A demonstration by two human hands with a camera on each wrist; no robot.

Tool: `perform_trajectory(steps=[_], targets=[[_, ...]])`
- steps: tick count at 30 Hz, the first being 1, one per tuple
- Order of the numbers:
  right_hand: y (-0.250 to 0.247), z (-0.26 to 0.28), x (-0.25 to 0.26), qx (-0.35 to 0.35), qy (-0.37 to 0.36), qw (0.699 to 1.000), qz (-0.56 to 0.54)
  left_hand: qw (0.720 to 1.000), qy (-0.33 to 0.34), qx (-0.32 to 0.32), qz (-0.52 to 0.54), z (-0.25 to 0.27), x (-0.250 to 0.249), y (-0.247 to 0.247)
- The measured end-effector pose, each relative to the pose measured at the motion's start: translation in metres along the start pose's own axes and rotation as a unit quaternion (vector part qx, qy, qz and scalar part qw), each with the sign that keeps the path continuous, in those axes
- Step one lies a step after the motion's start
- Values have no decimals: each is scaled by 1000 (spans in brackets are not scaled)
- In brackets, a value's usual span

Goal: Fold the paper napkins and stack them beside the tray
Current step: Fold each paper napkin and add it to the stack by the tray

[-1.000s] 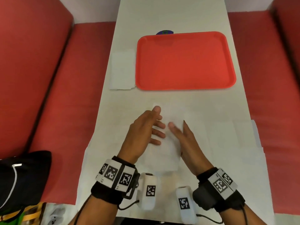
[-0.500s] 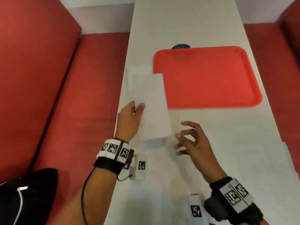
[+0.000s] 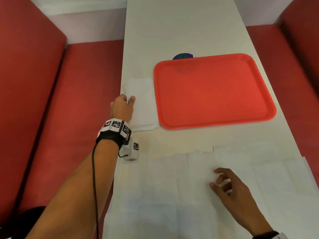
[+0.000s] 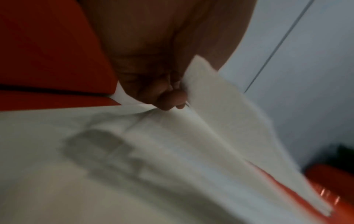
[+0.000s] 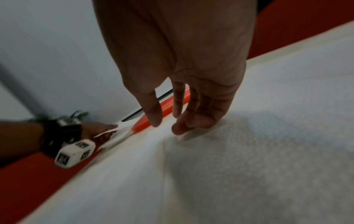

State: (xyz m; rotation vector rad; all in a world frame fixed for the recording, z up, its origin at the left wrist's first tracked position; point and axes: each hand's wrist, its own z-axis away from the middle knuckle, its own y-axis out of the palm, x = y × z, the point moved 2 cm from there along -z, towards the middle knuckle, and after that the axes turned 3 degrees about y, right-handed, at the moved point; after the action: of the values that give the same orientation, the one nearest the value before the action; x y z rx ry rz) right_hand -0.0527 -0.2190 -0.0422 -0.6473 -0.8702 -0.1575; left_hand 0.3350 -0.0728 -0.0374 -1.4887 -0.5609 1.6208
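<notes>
Already a small stack of folded napkins (image 3: 141, 102) lies at the table's left edge, just beside the tray (image 3: 214, 94); the left hand (image 3: 121, 107) pinches its top napkin. Unfolded napkins (image 3: 172, 187) wait along the near edge, the right hand (image 3: 229, 187) hovering spread above them.

No readable text shows anywhere in these views.

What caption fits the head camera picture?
Left hand lays a folded napkin on the stack beside the red tray.
</notes>
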Motion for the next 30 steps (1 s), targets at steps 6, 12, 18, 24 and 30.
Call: perform_trajectory(steps=[6, 12, 18, 24, 30], targets=[[17, 5, -4, -7, -60, 973, 222, 982, -33, -12, -185, 21, 0, -11], [19, 8, -7, -23, -128, 962, 241, 996, 36, -16, -84, 113, -28, -38], [22, 11, -7, -24, -119, 960, 251, 991, 106, 75, -11, 240, -20, -4], [21, 16, 4, 6, -158, 950, 269, 977, 161, 128, -47, 307, 21, 34], [8, 25, -1, 101, -149, 929, 324, 958, 196, 156, -139, 318, 33, 46]])
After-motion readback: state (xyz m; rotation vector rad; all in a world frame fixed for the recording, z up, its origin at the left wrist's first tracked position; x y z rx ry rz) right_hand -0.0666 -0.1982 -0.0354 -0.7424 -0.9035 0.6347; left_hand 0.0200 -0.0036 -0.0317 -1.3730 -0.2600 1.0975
